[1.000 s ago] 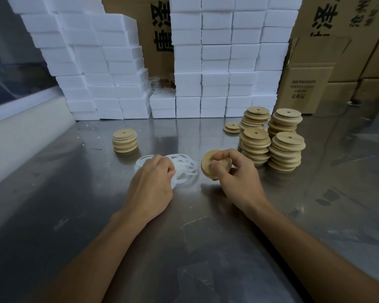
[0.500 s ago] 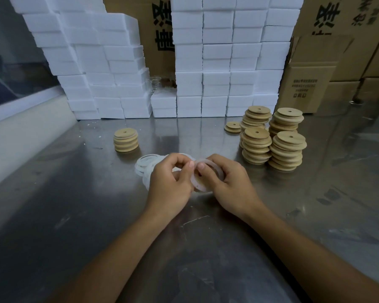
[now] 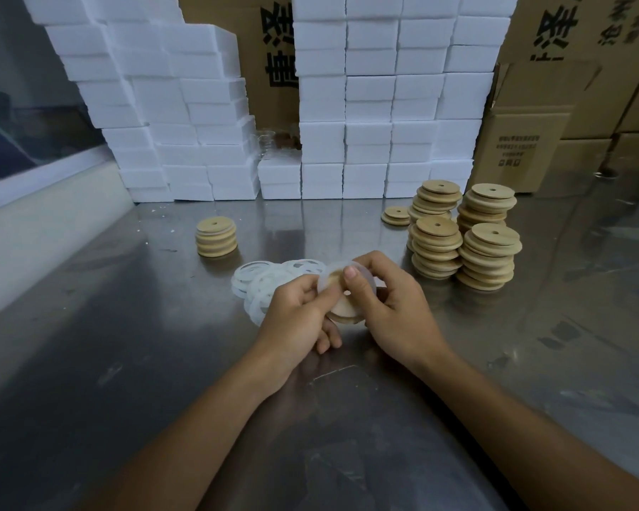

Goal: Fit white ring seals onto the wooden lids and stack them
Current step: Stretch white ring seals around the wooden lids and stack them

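Between your two hands, just above the steel worktop, you hold one wooden lid with a white ring seal half over it. Your left hand has its fingers curled around the near-left edge of the lid, and the thumb presses on the ring. Your right hand grips the far-right side, with the thumb tip on the top of the ring. Both hands are closed on the same piece; neither one is free.

The lid is a flat disc, so it has no real long axis; its face is tilted toward you, and the top edge leans away. I think the ring sits on the upper part only, but the fingers hide the lower edge, so I cannot be sure.

The lid looks stiff and light, so hold it by the rim and it should not bend. The ring looks soft, thin and stretchy, and probably a little slippery; take it with the thumb tips and roll it around the edge, not pulling hard at one place.

The pile of loose rings lies just left of your hands. The finished stack stands further back on the left, and the bare lid stacks are on the right
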`<state>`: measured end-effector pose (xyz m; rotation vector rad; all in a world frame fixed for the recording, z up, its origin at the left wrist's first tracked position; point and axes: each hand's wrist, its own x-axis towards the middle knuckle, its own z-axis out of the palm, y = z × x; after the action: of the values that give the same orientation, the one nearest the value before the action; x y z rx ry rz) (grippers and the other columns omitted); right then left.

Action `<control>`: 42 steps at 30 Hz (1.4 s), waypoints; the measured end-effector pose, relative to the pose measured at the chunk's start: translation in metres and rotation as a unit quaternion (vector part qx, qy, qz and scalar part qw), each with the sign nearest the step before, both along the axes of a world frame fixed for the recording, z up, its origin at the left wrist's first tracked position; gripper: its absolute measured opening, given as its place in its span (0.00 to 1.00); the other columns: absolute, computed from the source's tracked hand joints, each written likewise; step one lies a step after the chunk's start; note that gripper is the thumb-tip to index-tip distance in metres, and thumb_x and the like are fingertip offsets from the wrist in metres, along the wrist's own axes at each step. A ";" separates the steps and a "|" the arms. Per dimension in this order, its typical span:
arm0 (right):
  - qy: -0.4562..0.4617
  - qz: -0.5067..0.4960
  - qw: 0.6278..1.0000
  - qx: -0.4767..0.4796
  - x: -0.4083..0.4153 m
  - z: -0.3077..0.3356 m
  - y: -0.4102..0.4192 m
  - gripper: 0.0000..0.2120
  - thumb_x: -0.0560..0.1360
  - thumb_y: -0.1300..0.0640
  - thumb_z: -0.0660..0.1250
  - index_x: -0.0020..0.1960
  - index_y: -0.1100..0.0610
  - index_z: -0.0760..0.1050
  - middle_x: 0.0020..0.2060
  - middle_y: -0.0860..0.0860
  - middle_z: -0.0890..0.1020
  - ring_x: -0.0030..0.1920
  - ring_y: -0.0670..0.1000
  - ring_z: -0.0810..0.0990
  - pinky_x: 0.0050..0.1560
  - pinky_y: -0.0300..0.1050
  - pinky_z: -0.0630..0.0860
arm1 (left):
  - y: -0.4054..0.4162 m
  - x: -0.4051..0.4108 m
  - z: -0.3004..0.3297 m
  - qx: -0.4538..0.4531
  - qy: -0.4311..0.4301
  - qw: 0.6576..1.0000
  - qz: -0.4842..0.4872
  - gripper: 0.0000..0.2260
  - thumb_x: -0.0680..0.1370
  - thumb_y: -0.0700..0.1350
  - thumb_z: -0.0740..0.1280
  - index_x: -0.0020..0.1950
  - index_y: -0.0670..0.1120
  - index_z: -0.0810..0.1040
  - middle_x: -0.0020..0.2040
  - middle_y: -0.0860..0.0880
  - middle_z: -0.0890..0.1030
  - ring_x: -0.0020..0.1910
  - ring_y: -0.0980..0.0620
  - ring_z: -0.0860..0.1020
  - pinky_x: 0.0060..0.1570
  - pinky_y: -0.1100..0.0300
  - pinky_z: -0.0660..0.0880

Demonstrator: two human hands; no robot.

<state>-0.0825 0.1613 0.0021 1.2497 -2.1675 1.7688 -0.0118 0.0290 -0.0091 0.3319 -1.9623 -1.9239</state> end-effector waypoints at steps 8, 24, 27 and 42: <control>-0.029 -0.036 0.999 -0.018 -0.003 -0.001 0.001 0.03 0.79 0.55 0.67 0.49 0.53 0.79 0.41 0.47 0.83 0.38 0.47 0.81 0.36 0.50 0.80 | 0.005 0.001 -0.003 -0.081 -0.006 0.997 0.014 0.09 0.84 0.46 0.59 0.50 0.43 0.75 0.31 0.42 0.78 0.24 0.44 0.74 0.19 0.61 0.67; -0.071 -0.001 0.997 -0.034 -0.004 0.005 0.003 0.03 0.76 0.64 0.70 0.48 0.63 0.79 0.41 0.54 0.85 0.42 0.51 0.84 0.43 0.44 0.81 | 0.009 0.008 0.004 -0.216 0.107 0.958 0.153 0.09 0.80 0.45 0.67 0.43 0.58 0.75 0.43 0.55 0.81 0.27 0.53 0.77 0.26 0.65 0.71; -0.062 -0.004 0.998 -0.021 -0.007 0.004 0.005 0.02 0.76 0.63 0.70 0.48 0.62 0.80 0.40 0.52 0.85 0.42 0.49 0.84 0.42 0.41 0.80 | 0.008 0.008 0.003 -0.266 0.111 0.944 0.162 0.12 0.79 0.45 0.68 0.41 0.61 0.72 0.41 0.57 0.79 0.32 0.49 0.79 0.31 0.60 0.73; -0.041 -0.017 0.998 0.043 -0.007 0.009 0.009 0.02 0.73 0.63 0.73 0.46 0.60 0.83 0.45 0.49 0.86 0.46 0.46 0.85 0.54 0.46 0.82 | -0.008 0.009 0.002 -0.279 0.065 0.948 0.139 0.11 0.77 0.38 0.68 0.40 0.52 0.72 0.32 0.46 0.81 0.30 0.47 0.81 0.36 0.41 0.79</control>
<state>-0.0899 0.1700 0.0112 1.1686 -2.3187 1.7610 -0.0030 0.0209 -0.0070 0.2905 -2.1322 -1.1264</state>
